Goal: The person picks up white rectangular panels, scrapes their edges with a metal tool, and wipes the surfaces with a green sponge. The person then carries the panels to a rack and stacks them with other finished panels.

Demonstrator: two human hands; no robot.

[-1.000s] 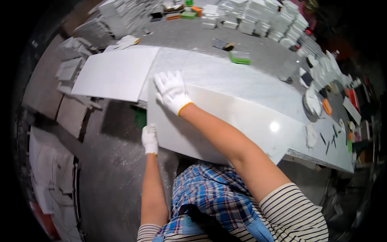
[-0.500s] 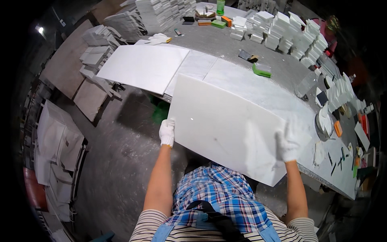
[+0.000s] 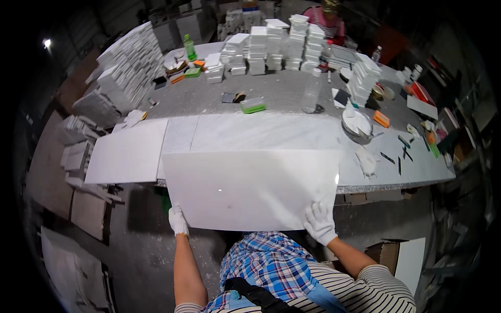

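Observation:
A large glossy white slab (image 3: 245,182) lies partly over the table's near edge and overhangs toward my body. At its near left corner my left hand (image 3: 178,221), in a white knit glove, is closed around the edge; the fingers under the slab are hidden. My gloved right hand (image 3: 319,223) rests on the slab's near right corner, palm down with its fingers spread. To the left, a second white slab (image 3: 128,152) lies on the table beside the one I handle.
Stacked white tiles (image 3: 258,49) line the table's far side. A clear bottle (image 3: 311,91), a green-edged block (image 3: 253,106) and a bowl of white paste (image 3: 356,125) stand beyond the slab. Dark strips (image 3: 400,164) lie at right. Across the table sits a person in pink (image 3: 326,23).
The view has swung to the right. My right hand has gone from a blurred, raised pose by the slab's right side to lying on its near corner. My left hand keeps its corner.

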